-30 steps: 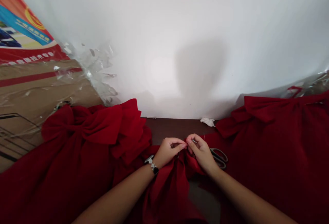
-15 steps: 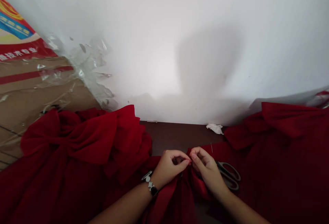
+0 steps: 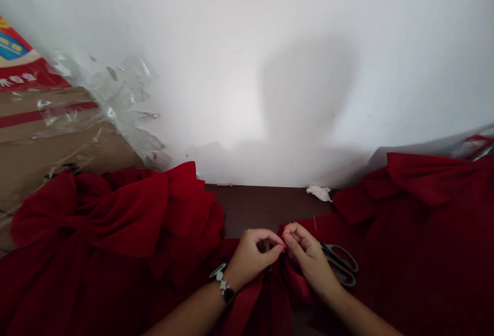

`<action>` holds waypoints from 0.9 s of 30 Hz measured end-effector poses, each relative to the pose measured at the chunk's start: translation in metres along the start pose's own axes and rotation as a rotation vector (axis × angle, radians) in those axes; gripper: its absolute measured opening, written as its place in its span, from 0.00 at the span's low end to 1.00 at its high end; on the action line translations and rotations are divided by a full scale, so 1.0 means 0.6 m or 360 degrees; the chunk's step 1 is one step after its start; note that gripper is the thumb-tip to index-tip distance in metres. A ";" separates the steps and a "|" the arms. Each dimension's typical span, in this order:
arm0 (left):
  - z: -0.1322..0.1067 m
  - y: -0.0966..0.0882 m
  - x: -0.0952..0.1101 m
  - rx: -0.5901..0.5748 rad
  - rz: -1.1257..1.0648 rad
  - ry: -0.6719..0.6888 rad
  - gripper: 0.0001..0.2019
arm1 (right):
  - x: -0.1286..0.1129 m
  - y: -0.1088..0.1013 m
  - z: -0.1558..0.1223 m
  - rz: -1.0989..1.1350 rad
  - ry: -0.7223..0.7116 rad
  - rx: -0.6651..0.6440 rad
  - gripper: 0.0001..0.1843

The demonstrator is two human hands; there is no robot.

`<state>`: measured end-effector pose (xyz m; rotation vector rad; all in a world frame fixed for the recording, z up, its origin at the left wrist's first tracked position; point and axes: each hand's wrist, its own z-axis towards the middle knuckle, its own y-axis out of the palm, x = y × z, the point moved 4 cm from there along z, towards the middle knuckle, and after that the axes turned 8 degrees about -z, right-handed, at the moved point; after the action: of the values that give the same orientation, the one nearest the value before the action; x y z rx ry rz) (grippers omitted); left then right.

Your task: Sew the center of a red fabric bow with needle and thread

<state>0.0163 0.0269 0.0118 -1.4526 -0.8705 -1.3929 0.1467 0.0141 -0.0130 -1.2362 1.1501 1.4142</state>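
Both of my hands meet over a gathered piece of red fabric at the bottom middle of the view. My left hand, with a bracelet at the wrist, is closed with thumb and fingers pinching the cloth. My right hand is also closed, pinching the same fold fingertip to fingertip with the left. A thin needle stands up just behind my right hand. Grey-handled scissors lie on the red cloth right beside that hand.
A big red fabric bow lies at the left and another red bow at the right. A cardboard box wrapped in clear plastic stands far left. A white scrap rests on the dark table against the white wall.
The view has tilted and shifted, so hands and bows sit lower in the picture. My hands stay pinched together on the red fabric, with only small finger movement.
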 end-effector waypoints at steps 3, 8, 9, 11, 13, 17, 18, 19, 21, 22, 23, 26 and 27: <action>0.001 0.001 -0.003 0.0013 -0.0028 -0.0026 0.08 | 0.003 -0.001 0.000 0.0022 0.0017 0.0004 0.24; 0.007 0.000 -0.012 0.0010 -0.0103 -0.0056 0.06 | 0.008 -0.002 0.002 0.0043 0.0024 0.0004 0.24; 0.008 0.000 -0.013 0.0009 -0.0123 -0.0057 0.06 | 0.010 -0.001 0.002 0.0066 0.0040 -0.0015 0.24; 0.009 -0.001 -0.013 0.0023 -0.0141 -0.0065 0.06 | 0.012 -0.001 0.004 0.0067 0.0023 -0.0016 0.23; 0.009 -0.003 -0.013 0.0055 -0.0128 -0.0080 0.07 | 0.011 -0.003 0.004 0.0016 -0.0037 0.0020 0.22; 0.007 -0.004 -0.009 0.0094 -0.0094 -0.0077 0.07 | 0.008 -0.004 0.003 -0.0055 -0.0094 0.0099 0.20; 0.006 -0.004 -0.008 0.0096 -0.0085 -0.0064 0.07 | 0.007 -0.005 0.002 -0.0072 -0.0107 0.0117 0.20; 0.006 -0.004 -0.007 0.0097 -0.0078 -0.0056 0.07 | 0.006 -0.005 0.001 -0.0093 -0.0117 0.0133 0.21; 0.004 -0.003 -0.007 0.0100 -0.0088 -0.0050 0.07 | 0.003 -0.005 -0.001 -0.0136 -0.0122 0.0149 0.21; 0.004 -0.002 -0.007 0.0097 -0.0107 -0.0053 0.07 | 0.002 -0.005 -0.002 -0.0149 -0.0120 0.0152 0.21; 0.003 -0.002 -0.007 0.0093 -0.0126 -0.0057 0.07 | 0.001 -0.005 -0.003 -0.0157 -0.0118 0.0150 0.22; 0.001 -0.001 -0.006 0.0079 -0.0170 -0.0036 0.07 | -0.001 -0.004 -0.003 -0.0177 -0.0129 0.0118 0.22; 0.001 -0.001 -0.005 0.0071 -0.0180 -0.0024 0.07 | 0.000 -0.004 -0.003 -0.0179 -0.0129 0.0107 0.22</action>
<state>0.0158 0.0278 0.0088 -1.4001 -1.0008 -1.4380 0.1494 0.0128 -0.0131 -1.1679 1.0481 1.3197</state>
